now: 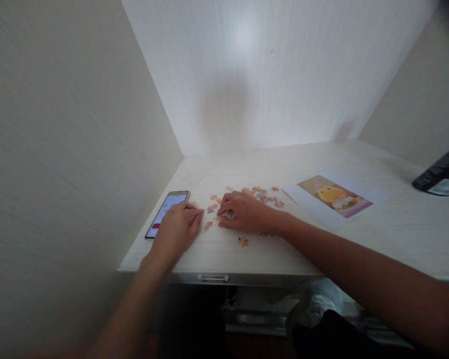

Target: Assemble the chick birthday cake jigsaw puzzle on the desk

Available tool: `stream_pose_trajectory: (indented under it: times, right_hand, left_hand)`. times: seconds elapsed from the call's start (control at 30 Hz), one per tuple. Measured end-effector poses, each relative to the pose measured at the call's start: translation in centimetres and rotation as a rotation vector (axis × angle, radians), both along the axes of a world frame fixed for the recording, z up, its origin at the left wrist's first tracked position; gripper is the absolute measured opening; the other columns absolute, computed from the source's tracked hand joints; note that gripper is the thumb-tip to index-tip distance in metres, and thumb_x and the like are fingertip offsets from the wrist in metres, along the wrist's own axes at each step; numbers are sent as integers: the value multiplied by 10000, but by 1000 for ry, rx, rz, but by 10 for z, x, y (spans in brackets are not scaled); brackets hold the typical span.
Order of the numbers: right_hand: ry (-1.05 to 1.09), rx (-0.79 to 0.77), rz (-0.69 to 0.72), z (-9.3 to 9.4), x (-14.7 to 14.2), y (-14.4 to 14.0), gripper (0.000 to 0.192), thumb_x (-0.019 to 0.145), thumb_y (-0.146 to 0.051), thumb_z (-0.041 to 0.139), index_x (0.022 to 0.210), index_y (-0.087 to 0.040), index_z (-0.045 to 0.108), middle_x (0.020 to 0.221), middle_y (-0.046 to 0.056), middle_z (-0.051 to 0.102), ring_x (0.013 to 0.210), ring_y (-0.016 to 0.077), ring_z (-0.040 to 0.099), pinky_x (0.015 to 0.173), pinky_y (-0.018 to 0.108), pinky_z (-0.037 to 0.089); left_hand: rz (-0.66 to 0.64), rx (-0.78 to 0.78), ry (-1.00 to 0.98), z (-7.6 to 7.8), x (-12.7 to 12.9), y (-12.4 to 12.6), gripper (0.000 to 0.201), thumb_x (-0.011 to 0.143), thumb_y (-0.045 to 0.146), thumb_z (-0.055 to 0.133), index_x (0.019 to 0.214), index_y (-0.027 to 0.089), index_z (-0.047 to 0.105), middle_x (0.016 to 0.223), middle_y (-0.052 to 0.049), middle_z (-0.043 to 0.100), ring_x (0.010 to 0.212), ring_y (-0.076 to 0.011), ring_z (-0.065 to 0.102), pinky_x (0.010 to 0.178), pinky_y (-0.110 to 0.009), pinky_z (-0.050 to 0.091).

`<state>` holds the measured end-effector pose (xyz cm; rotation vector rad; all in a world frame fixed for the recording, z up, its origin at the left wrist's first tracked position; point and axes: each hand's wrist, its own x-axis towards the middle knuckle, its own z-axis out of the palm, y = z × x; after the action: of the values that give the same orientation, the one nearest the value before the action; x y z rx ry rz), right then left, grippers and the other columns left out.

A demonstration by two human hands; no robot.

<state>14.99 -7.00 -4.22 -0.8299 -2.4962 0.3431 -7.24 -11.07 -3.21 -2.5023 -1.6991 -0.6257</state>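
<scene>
Small jigsaw pieces (pixel 260 194) lie scattered on the pale wooden desk (pixel 396 229), most of them in a loose cluster toward the middle, with one piece (pixel 243 242) lying alone nearer the front edge. The right hand (pixel 245 213) rests palm down on the near side of that cluster, its fingers curled and drawn together over a small pale piece (pixel 228 215) at the fingertips; whether it is pinched or only covered is too small to tell. The left hand (pixel 177 228) lies flat just beside it, fingers together and pointing toward the right hand, with a few pieces between the two sets of fingertips. A phone (pixel 167 206) with its screen lit lies just behind the left hand, near the left wall. To the right of the pieces lies a printed picture (pixel 335 197) of a yellow figure on a white sheet. Far right, a dark packet (pixel 443 174) lies on the desk
</scene>
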Motion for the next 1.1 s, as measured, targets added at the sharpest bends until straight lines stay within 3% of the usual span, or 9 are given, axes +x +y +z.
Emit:
stream_pose_trajectory:
  times: [0.23,0.4,0.5,0.63,0.7,0.87,1.1]
  right_hand:
    - [45,-60,19,1,3,2,244,796,-118,587,971,-190,740,894,39,724,786,143,610,762,253,426]
    - [125,-100,-159,1,7,7,215,795,-148,596,954,-183,737,763,15,703,635,115,568,624,235,395]
    - [67,-78,-217,1,10,9,172,799,-176,612,909,-194,742,793,28,703,685,139,582,646,260,398]
    - [25,36,-126,2,6,2,159,836,-285,656,957,-215,732,1027,54,704,978,211,589,878,350,384]
    - [1,35,-32,1,2,-2,199,843,-291,670,1026,-228,714,1080,42,700,1035,210,577,936,371,353]
    - [-81,91,43,-2,-4,-3,180,921,-196,560,1000,-243,715,1031,17,711,980,185,582,936,370,338]
    - [-217,290,70,1,-6,-9,193,959,-142,477,981,-154,668,934,86,675,897,194,589,829,344,384]
  left_hand:
    - [-100,-35,-68,0,2,-19,270,890,366,545,1068,207,672,1049,-45,679,990,-213,595,918,-398,452]
    - [-140,-102,-60,3,3,-26,211,890,340,547,1023,240,677,1037,-26,694,992,-216,599,909,-418,445]
    - [-159,-103,-68,3,3,-26,174,892,311,539,979,241,674,1017,-18,695,981,-206,604,897,-410,443]
    - [-178,-95,-61,0,3,-28,138,890,289,541,921,235,664,1000,-7,691,973,-197,607,888,-407,442]
    - [-187,-80,-50,-2,1,-30,154,904,283,519,937,239,663,1023,-8,682,986,-194,602,894,-406,444]
    - [-199,-47,-11,-9,-5,-33,196,926,288,492,1014,250,663,1077,-28,656,1018,-194,589,900,-397,458]
    - [-199,-5,23,-6,-6,-41,171,930,265,497,1011,208,637,1036,-35,685,1003,-197,609,906,-391,471]
